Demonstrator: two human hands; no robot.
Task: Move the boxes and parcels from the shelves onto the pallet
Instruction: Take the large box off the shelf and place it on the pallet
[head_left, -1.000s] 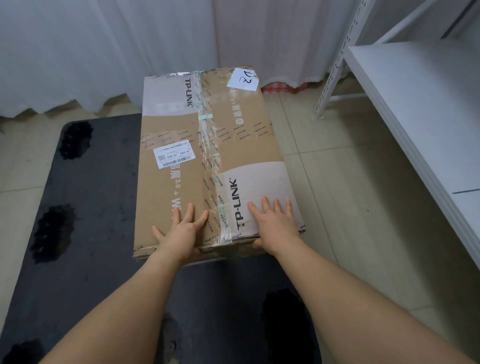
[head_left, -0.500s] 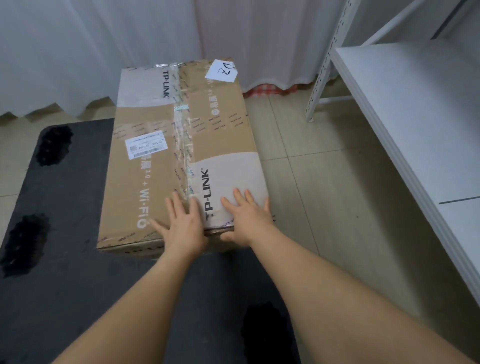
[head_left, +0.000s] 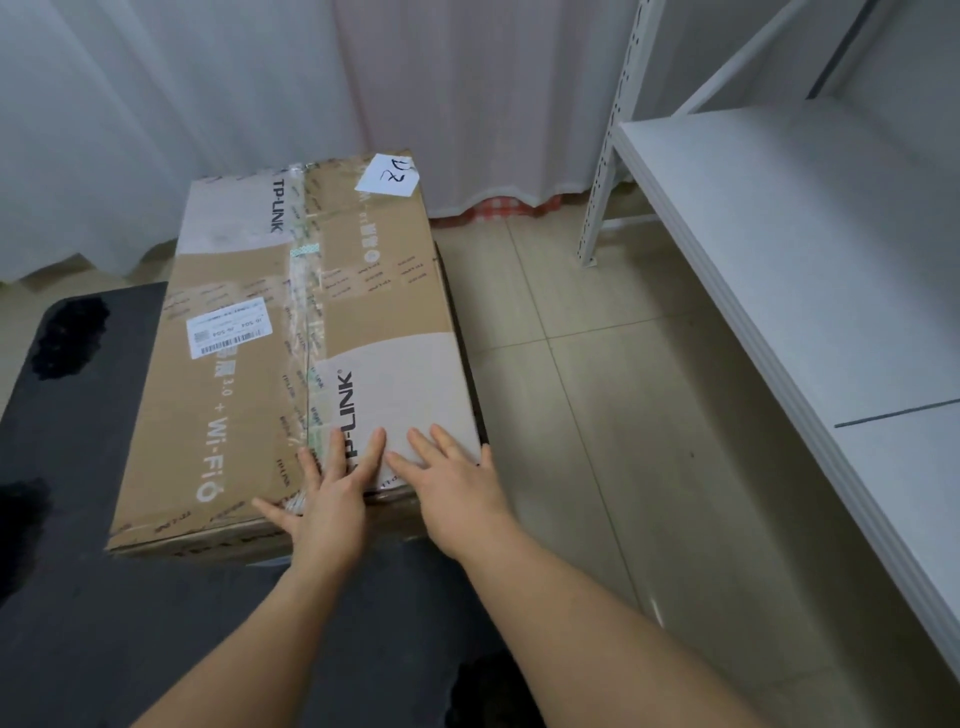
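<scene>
- Lying flat on the black pallet (head_left: 93, 597), a long brown cardboard box (head_left: 249, 415) runs away from the viewer toward the white curtain (head_left: 260, 104), its right edge along the pallet's right side.
- Both hands rest on the near right end of the box top, fingers straight and spread, gripping nothing.
- The left hand (head_left: 327, 499) covers the taped centre seam, its thumb stretched along the near edge.
- The right hand (head_left: 452, 488) lies just beside it, at the near right corner of the box.
- A barcode label (head_left: 227, 335) sits on the left flap; a white paper note (head_left: 388, 175) marks the far right corner.
- To the right, a white shelf (head_left: 810, 270) stands on the tiled floor (head_left: 597, 415), well apart from the box.
</scene>
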